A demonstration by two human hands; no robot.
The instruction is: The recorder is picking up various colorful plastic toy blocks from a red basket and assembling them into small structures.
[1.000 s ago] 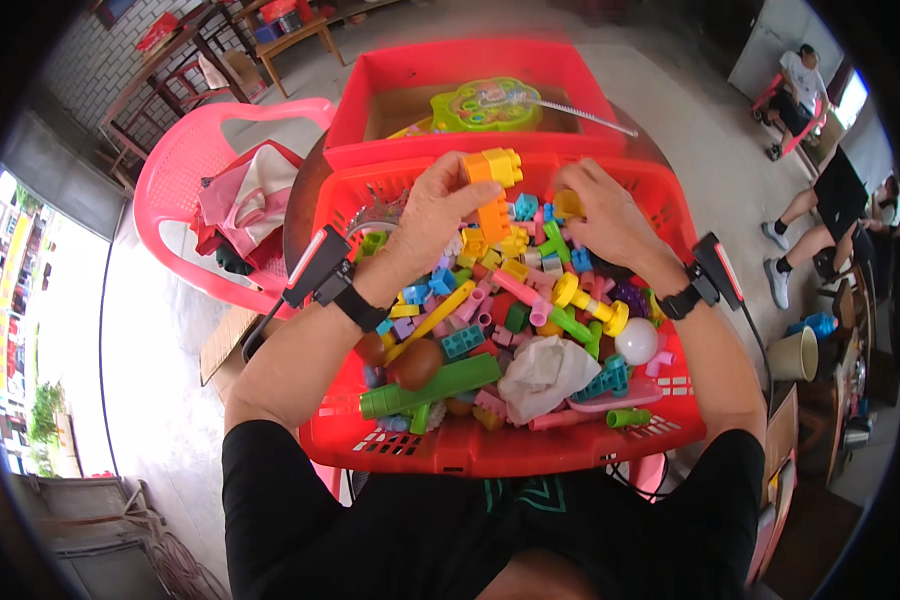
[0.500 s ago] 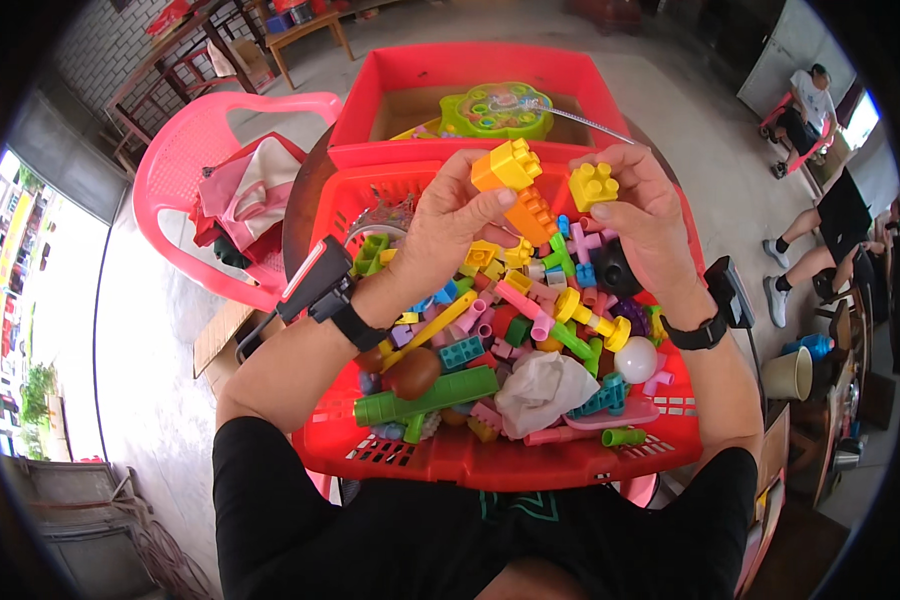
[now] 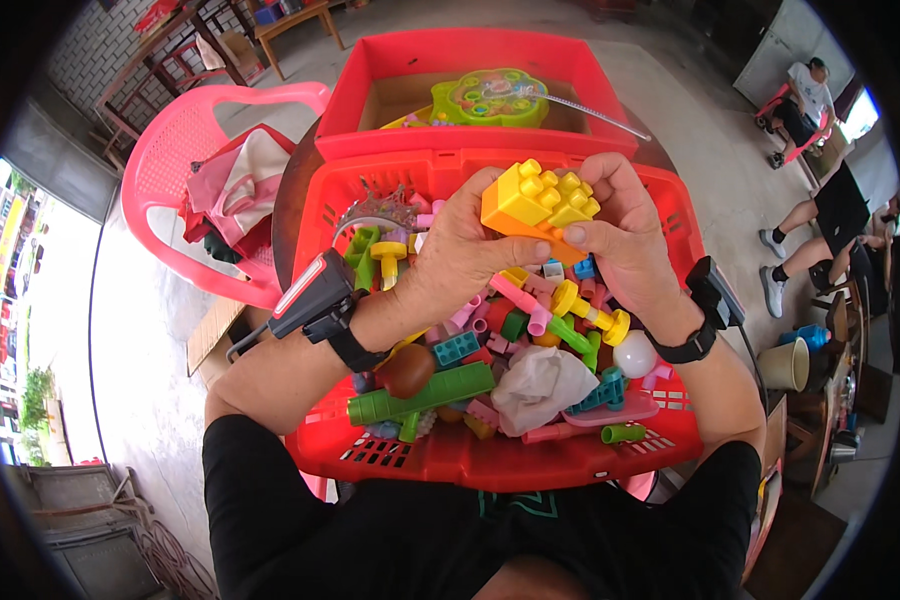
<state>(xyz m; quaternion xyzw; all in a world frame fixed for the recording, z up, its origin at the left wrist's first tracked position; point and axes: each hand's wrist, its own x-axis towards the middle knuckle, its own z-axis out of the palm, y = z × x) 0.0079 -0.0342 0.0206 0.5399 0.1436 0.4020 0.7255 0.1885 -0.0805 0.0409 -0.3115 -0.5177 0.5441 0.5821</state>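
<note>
Over the red basket (image 3: 470,468) of toys, both my hands are raised and brought together. My left hand (image 3: 450,240) is closed on a stack of toy building blocks: a yellow block (image 3: 513,196) with an orange block (image 3: 562,247) under it. A second yellow block (image 3: 573,207) sits close beside the first, pinched by my right hand (image 3: 622,232). Whether its studs are locked into the orange block cannot be seen, since my fingers cover the join. Below lie a green half-tube (image 3: 425,392), a crumpled white cloth (image 3: 542,390), a brown ball (image 3: 408,371) and a white ball (image 3: 634,354).
Behind the basket stands a red box (image 3: 450,142) with a green toy (image 3: 488,97) in it. A pink chair (image 3: 150,190) bearing clothes (image 3: 242,185) is at the left. Two people sit at the right, near a cream bucket (image 3: 784,365).
My hands have come together. The right hand's yellow block moved left and now sits against the left hand's stack, which has turned more level. The view shifted slightly.
</note>
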